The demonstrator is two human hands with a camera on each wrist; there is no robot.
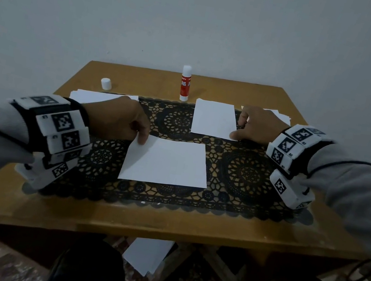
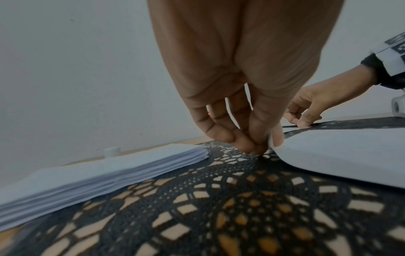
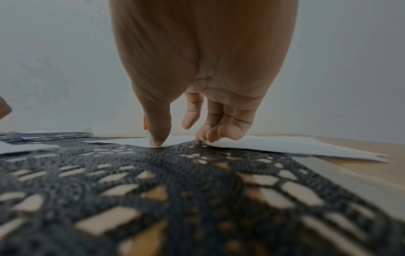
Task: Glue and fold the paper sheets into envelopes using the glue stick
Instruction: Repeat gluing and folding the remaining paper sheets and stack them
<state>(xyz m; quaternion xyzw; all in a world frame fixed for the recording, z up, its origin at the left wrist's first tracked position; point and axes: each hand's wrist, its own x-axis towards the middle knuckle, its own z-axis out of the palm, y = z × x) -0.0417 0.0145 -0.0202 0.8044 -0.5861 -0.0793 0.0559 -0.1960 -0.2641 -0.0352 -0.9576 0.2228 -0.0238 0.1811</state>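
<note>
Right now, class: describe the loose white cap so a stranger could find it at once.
Start at the wooden table against the wall. On its far left, behind the paper stack, stands the cap. Unlike the tall red glue stick nearby, it is short, plain white and alone.

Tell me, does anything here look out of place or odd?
Two things. The glue stick stands uncapped at the back of the table, its white cap lying well off to the left. And some white paper sheets lie on the floor under the table.
</note>
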